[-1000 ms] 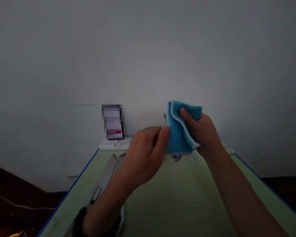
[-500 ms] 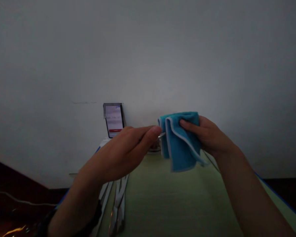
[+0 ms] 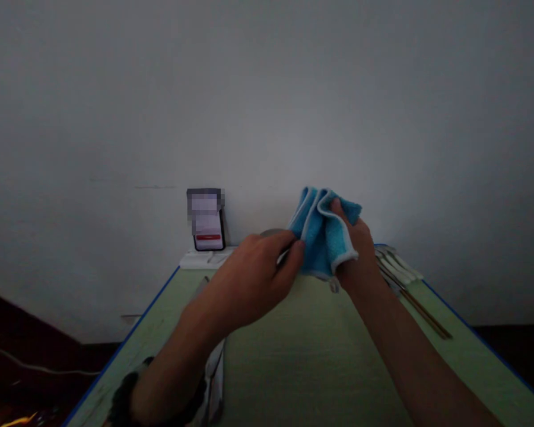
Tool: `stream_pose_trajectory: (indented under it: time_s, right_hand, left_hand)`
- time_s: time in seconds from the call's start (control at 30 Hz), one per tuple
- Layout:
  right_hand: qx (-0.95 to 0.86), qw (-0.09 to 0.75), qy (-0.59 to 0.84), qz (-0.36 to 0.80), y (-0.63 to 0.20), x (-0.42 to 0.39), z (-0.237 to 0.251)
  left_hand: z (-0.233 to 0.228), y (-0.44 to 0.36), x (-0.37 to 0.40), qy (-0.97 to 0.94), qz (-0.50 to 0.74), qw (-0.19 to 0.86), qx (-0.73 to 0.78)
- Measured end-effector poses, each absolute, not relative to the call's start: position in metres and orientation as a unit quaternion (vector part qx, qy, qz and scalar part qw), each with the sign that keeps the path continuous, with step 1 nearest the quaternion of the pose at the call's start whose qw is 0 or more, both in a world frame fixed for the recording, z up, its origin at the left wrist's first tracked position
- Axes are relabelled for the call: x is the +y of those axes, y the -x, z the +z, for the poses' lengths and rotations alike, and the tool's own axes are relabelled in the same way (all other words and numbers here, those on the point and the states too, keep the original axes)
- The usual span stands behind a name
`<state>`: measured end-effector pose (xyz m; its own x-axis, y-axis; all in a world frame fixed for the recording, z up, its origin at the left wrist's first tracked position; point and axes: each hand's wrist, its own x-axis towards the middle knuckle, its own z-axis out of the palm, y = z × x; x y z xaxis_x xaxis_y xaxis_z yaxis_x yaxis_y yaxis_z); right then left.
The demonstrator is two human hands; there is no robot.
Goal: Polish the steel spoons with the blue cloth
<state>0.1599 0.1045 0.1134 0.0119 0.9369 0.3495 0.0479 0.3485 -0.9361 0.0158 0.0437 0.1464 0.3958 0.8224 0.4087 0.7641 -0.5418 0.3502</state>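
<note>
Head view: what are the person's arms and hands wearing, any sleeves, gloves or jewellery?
Both forearms are bare, with no sleeves in view. The left hand and right hand have no gloves, and no rings can be made out in the dim light. A dark beaded bracelet circles the left wrist; the right wrist shows nothing worn.

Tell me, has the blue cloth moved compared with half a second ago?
Yes. The blue cloth in the right hand now sits higher and bunched tighter, judged against the phone propped at the wall; its loose corner no longer hangs as low.
</note>
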Motion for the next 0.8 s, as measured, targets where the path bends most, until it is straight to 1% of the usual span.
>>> stream_pose_trajectory:
  time_s: [0.1, 0.17, 0.23, 0.27, 0.33, 0.4, 0.47, 0.6, 0.7, 0.8]
  right_hand:
    - [-0.557, 0.576, 0.424, 0.422, -0.170, 0.104, 0.118]
    - [-0.588, 0.535, 0.403, 0.453, -0.181, 0.104, 0.121]
    - [-0.642, 0.456, 0.399, 0.470, -0.192, 0.103, 0.123]
    - [-0.678, 0.403, 0.399, 0.468, -0.196, 0.102, 0.124]
    - [-0.751, 0.297, 0.385, 0.446, -0.202, 0.101, 0.125]
    - [-0.802, 0.229, 0.361, 0.417, -0.202, 0.099, 0.126]
    - [-0.824, 0.210, 0.346, 0.397, -0.200, 0.098, 0.128]
    - [-0.839, 0.205, 0.347, 0.366, -0.193, 0.094, 0.134]
    - [-0.856, 0.200, 0.352, 0.322, -0.189, 0.085, 0.139]
    - [-0.876, 0.175, 0.332, 0.302, -0.184, 0.077, 0.143]
  left_hand:
    - [0.151, -0.005, 0.046, -0.836, 0.277, 0.073, 0.468]
    - [0.151, 0.003, 0.049, -0.826, 0.294, 0.083, 0.474]
    - [0.150, 0.008, 0.052, -0.802, 0.329, 0.085, 0.491]
    - [0.149, 0.009, 0.054, -0.787, 0.348, 0.087, 0.502]
    - [0.147, 0.010, 0.055, -0.759, 0.378, 0.088, 0.522]
    - [0.146, 0.008, 0.054, -0.741, 0.397, 0.087, 0.535]
    - [0.146, 0.006, 0.053, -0.734, 0.403, 0.078, 0.541]
    - [0.146, 0.000, 0.051, -0.748, 0.392, 0.075, 0.530]
    - [0.143, -0.008, 0.049, -0.771, 0.381, 0.076, 0.505]
    - [0.141, -0.016, 0.048, -0.806, 0.356, 0.048, 0.470]
